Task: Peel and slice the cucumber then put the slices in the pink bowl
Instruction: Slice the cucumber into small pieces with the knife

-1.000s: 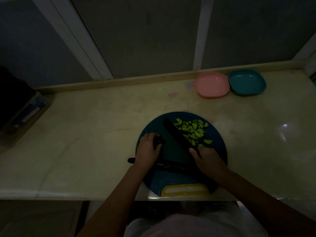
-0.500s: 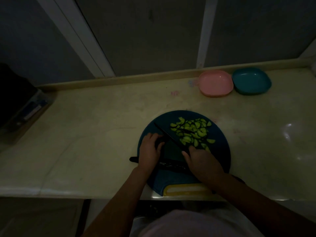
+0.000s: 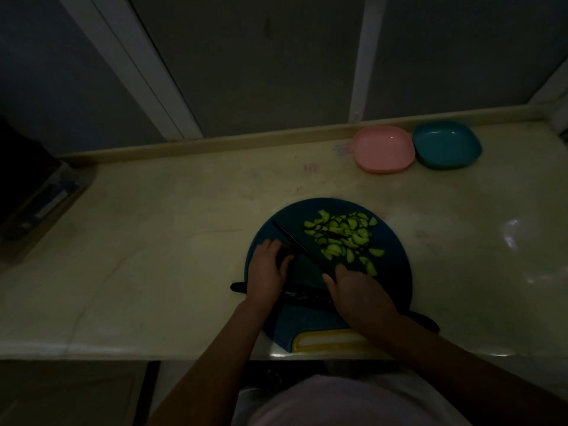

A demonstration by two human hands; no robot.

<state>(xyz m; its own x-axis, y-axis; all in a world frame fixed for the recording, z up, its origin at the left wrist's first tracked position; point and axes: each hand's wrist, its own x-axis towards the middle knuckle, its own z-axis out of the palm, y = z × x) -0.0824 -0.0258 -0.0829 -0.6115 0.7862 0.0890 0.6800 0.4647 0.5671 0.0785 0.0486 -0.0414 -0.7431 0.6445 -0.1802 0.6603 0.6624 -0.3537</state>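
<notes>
A round dark blue cutting board lies at the counter's front edge, with a pile of green cucumber slices on its far half. My right hand grips the handle of a dark knife, whose blade points up-left across the board. My left hand holds a small dark piece, apparently the cucumber's end, right beside the blade. The pink bowl stands empty at the back right of the counter.
A teal bowl sits touching the pink bowl's right side. A dark long tool lies across the board under my wrists. A box stands at the far left. The board's yellow handle overhangs the counter's front edge.
The knife's blade has shifted left, away from the slice pile and closer to my left hand. The camera has tilted, so the board sits lower in view.
</notes>
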